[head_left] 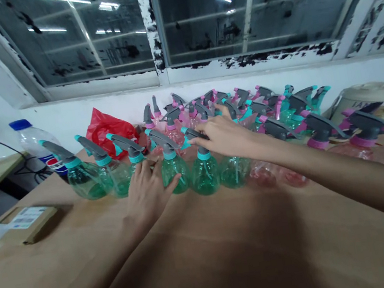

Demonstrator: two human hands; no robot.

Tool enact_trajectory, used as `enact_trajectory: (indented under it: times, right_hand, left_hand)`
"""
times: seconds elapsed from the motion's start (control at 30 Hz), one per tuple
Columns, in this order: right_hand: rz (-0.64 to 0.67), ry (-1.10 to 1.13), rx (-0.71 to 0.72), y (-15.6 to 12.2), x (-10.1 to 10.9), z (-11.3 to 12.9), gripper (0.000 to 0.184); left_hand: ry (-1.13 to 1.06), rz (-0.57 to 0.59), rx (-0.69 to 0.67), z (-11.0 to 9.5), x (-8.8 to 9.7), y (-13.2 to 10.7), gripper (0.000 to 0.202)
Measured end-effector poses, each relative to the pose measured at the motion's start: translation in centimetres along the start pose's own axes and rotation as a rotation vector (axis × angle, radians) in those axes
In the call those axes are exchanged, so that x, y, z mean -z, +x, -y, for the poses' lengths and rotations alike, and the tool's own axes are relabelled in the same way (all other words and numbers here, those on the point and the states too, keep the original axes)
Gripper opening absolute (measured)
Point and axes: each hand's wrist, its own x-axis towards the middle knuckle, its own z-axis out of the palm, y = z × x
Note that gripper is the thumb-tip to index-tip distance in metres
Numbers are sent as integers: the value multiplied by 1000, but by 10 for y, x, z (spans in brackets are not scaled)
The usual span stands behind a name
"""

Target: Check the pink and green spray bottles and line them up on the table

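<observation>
A row of green spray bottles with grey and teal trigger heads stands along a brown cardboard-covered table. Behind and to the right stand several pink spray bottles with grey and magenta heads. My left hand lies with fingers spread against the side of a green bottle, holding nothing. My right hand reaches over the row, fingers stretched across the grey trigger heads, touching them without a clear grasp.
A red plastic bag lies behind the bottles. A clear water bottle with a blue cap stands at the left. A flat cardboard box with a label rests near the left edge. A white wall and window run behind.
</observation>
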Motion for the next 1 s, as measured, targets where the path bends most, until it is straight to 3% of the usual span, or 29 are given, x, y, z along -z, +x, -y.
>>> enact_trajectory:
  times: [0.13,0.2,0.33,0.47,0.53,0.7,0.87,1.0]
  right_hand:
    - [-4,48,22,-14,7,8,33]
    - [0,59,37,-24,12,13,34]
    - [-3,90,62,-48,21,19,33]
    - [1,151,69,-80,34,22,31]
    - [14,185,41,-97,43,21,30]
    - [44,385,11,-142,47,3,39]
    - [-10,713,-77,-188,25,-25,61]
    - [-58,853,-128,-203,12,-35,59]
  left_hand:
    - [-96,-167,0,-3,9,-19,51]
    - [-152,-182,11,-10,16,-32,47]
    - [-434,7,33,-38,23,-54,48]
    - [-584,272,-1,-76,22,-65,75]
    - [-615,346,-20,-96,21,-68,82]
    - [-692,366,-16,-131,19,-72,67]
    - [-734,393,-12,-154,16,-70,67]
    - [-812,404,-58,-175,11,-61,68]
